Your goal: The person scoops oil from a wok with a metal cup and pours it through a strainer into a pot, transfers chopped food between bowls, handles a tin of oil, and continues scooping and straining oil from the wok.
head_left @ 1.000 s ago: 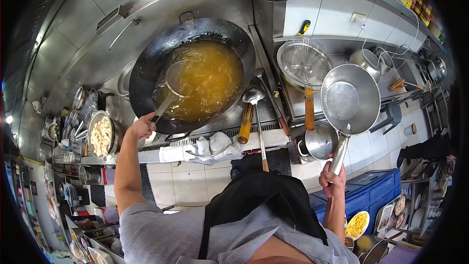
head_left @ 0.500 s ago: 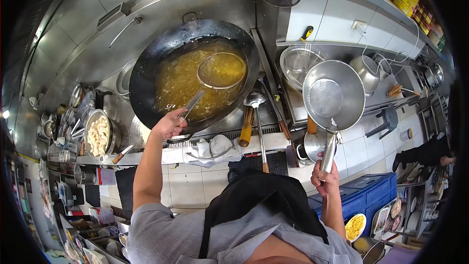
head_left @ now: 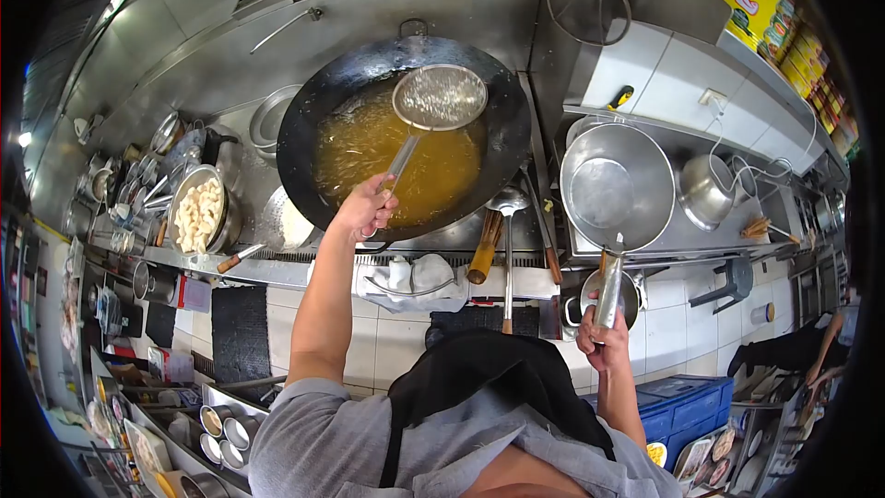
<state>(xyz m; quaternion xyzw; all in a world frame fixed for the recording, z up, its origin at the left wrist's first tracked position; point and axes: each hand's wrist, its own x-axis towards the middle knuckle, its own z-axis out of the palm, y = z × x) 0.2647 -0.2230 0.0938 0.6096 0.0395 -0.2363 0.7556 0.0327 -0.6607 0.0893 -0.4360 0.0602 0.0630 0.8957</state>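
My left hand (head_left: 367,209) is wrapped round the handle of a round mesh strainer (head_left: 441,98). Small pale bits show on its mesh, and its bowl is over the far part of a large black wok (head_left: 304,129). Yellow-brown oil (head_left: 396,161) with some bubbles and floating bits fills the wok's middle. In my right hand (head_left: 604,337) is the handle of a big steel saucepan (head_left: 618,184), tilted so that its bare inside faces me. The saucepan hangs over the steel counter to the right of the wok.
A pot of pale chunks (head_left: 199,214) stands left of the wok. A ladle (head_left: 508,221) and a bamboo brush (head_left: 485,254) lie at the wok's right front. White cloths (head_left: 419,277) rest on the front edge. One strainer (head_left: 590,7) hangs above. Another person's arm (head_left: 825,350) shows far right.
The strainer has come up from the oil and now shows pale bits on its mesh. My right hand has brought the saucepan slightly left, towards the wok. The view has shifted.
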